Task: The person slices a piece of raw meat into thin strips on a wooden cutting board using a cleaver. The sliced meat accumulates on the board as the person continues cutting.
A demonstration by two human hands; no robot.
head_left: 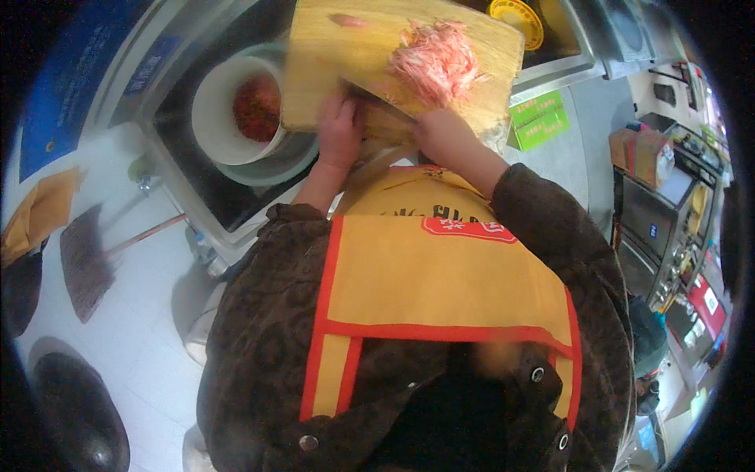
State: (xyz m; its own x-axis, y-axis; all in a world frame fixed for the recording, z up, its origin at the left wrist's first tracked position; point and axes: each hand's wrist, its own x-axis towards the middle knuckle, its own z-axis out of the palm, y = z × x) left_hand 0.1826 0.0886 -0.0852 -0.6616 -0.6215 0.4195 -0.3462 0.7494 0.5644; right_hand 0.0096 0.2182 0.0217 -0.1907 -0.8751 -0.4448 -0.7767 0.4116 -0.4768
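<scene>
A thick wooden cutting board lies before me at the top of the view. On its right part rests a heap of finely shredded pink food, and a small pink piece sits near the far left corner. My right hand grips a knife by its handle end, the dark blade slanting left across the near part of the board. Bent fingers of my left hand press down beside the blade's far end. Blur hides whether anything is under those fingers.
Left of the board, a white bucket with red contents stands in a greenish basin, inside a metal-rimmed sink. A yellow bowl is behind right, a green box to the right. A broom lies left.
</scene>
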